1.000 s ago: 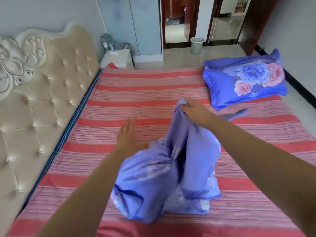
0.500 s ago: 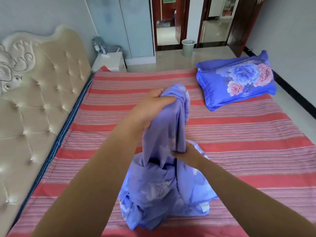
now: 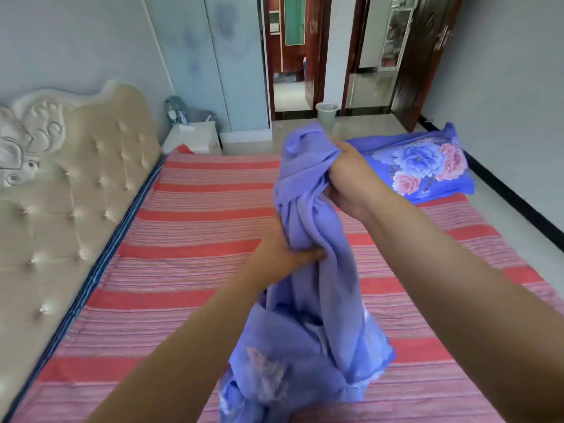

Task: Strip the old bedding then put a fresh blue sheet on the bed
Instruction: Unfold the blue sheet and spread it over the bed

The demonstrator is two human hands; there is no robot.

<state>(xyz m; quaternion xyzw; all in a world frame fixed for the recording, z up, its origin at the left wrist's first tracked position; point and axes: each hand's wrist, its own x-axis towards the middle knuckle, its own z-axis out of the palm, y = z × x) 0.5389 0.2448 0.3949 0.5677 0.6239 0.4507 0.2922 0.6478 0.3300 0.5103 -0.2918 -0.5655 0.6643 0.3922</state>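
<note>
A bunched blue sheet with a faint flower print hangs in front of me over the bed, which is covered by a red and pink striped cloth. My right hand grips the sheet's top bundle, raised above the mattress. Lower down, my left hand holds the hanging fabric from the left, thumb pressed across it. The sheet's bottom end rests in a heap on the striped cloth near the front edge.
A blue pillow with pink and blue flowers lies at the bed's far right corner. The padded cream headboard runs along the left. A white nightstand, a bin and open doorways stand beyond the bed.
The hands have swapped heights: my right hand rose from the sheet's middle to grip the top, my left hand dropped from the top to the middle. More sheet is lifted off the bed.
</note>
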